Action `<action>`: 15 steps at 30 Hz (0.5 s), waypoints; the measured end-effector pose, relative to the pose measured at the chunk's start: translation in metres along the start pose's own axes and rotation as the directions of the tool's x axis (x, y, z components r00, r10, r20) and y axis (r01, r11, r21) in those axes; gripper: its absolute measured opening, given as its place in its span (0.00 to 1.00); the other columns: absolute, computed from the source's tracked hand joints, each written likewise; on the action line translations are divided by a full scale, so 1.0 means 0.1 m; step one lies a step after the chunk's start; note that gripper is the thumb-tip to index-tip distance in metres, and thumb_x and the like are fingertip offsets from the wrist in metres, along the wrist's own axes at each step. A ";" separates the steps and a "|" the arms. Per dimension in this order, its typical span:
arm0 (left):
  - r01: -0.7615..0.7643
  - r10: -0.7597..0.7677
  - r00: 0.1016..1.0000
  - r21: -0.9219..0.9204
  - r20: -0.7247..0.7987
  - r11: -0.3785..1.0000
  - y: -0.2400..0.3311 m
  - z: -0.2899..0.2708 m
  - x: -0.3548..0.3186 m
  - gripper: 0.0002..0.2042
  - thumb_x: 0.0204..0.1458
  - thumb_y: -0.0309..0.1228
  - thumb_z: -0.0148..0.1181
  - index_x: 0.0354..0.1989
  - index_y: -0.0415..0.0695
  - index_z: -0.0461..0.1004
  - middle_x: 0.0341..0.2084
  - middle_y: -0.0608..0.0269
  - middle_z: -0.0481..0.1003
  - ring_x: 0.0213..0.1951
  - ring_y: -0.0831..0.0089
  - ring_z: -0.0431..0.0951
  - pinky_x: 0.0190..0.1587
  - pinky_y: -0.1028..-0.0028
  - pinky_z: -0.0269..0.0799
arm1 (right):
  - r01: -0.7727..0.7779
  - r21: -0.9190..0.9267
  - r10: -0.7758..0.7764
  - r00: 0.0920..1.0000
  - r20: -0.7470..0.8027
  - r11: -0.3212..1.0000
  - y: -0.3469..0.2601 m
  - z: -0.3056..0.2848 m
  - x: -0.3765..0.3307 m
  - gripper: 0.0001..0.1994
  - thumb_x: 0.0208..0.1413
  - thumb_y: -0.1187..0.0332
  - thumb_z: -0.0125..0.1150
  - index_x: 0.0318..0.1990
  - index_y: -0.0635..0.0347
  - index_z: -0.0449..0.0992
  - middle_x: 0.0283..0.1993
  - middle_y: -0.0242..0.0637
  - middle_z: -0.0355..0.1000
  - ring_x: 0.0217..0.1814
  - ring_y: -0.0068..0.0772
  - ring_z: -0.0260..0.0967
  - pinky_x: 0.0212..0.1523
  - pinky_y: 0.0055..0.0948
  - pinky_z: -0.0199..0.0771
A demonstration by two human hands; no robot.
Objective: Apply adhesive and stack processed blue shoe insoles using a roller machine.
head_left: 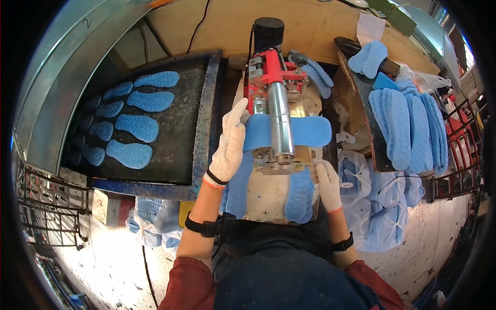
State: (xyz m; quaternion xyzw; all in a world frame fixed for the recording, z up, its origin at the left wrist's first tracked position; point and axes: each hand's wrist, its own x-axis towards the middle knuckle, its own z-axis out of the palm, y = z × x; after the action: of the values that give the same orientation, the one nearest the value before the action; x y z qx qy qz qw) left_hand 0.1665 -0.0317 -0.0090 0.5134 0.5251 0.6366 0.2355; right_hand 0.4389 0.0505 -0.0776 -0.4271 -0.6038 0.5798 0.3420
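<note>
A blue shoe sole (312, 130) lies crosswise on the machine, passing beneath its shiny metal roller (280, 121). Beside the sole's left end, my left hand (231, 144) wears a white knit glove; its fingers are stretched upward and it looks open. My right hand (327, 185), gloved the same way, is by the lower right corner of the machine's metal plate (279, 168). Its fingers are loosely bent and apart, with nothing visible in them. Blue soles stand stacked below the plate, a right stack (298, 196) near that hand and a left stack (237, 188) under my left wrist.
To the left, a dark tray (175, 129) with a raised blue-stained rim holds several textured blue soles. A side board (364, 111) at right carries piled soles (398, 129). Plastic bags of soles (385, 222) sit below it. The machine's red frame (271, 67) rises at the back.
</note>
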 end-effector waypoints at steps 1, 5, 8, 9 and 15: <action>0.002 -0.002 1.000 0.002 -0.004 1.000 -0.01 -0.02 -0.02 0.29 0.66 0.49 0.36 0.68 0.40 0.54 0.58 0.52 0.62 0.60 0.62 0.63 0.64 0.67 0.55 | -0.013 -0.029 0.014 0.999 0.029 0.999 0.03 0.03 0.01 0.14 0.66 0.63 0.47 0.50 0.63 0.73 0.37 0.32 0.74 0.35 0.17 0.66 0.36 0.19 0.68; 0.141 -0.129 0.987 -0.140 0.094 0.980 -0.13 -0.13 -0.09 0.36 0.63 0.58 0.31 0.70 0.40 0.50 0.61 0.52 0.59 0.62 0.62 0.61 0.65 0.65 0.54 | -0.045 -0.091 0.054 0.993 0.103 0.995 0.07 0.17 0.00 0.15 0.65 0.63 0.48 0.50 0.64 0.73 0.37 0.32 0.74 0.34 0.17 0.66 0.35 0.19 0.67; 0.236 -0.205 0.963 -0.177 0.175 0.955 -0.15 -0.15 -0.14 0.43 0.59 0.65 0.29 0.70 0.39 0.48 0.65 0.50 0.57 0.65 0.60 0.59 0.66 0.64 0.53 | -0.107 -0.230 0.157 0.964 0.214 0.967 0.15 0.28 0.05 0.15 0.64 0.63 0.50 0.50 0.65 0.73 0.36 0.33 0.74 0.34 0.19 0.67 0.36 0.22 0.68; 0.260 -0.219 0.958 -0.231 0.186 0.938 -0.15 -0.15 -0.16 0.44 0.59 0.66 0.29 0.69 0.37 0.49 0.64 0.50 0.57 0.65 0.61 0.59 0.66 0.64 0.53 | -0.023 -0.308 0.114 0.953 0.280 0.951 0.17 0.34 0.08 0.15 0.63 0.64 0.50 0.50 0.65 0.73 0.37 0.35 0.75 0.35 0.23 0.69 0.37 0.25 0.69; 0.396 -0.334 0.918 -0.480 0.212 0.783 -0.16 -0.22 -0.49 0.38 0.65 0.57 0.27 0.67 0.32 0.53 0.62 0.53 0.62 0.64 0.66 0.61 0.68 0.69 0.51 | 0.306 -0.367 -0.096 0.865 0.492 0.878 0.62 0.88 0.31 0.17 0.60 0.67 0.51 0.55 0.61 0.72 0.56 0.50 0.71 0.58 0.46 0.68 0.56 0.36 0.65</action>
State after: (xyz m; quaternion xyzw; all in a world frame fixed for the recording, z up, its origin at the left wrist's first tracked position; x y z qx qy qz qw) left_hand 0.1603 -0.0767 -0.0418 0.3560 0.4109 0.6647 0.5125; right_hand 0.3536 0.0408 -0.1502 -0.2758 -0.8228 0.4749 0.1460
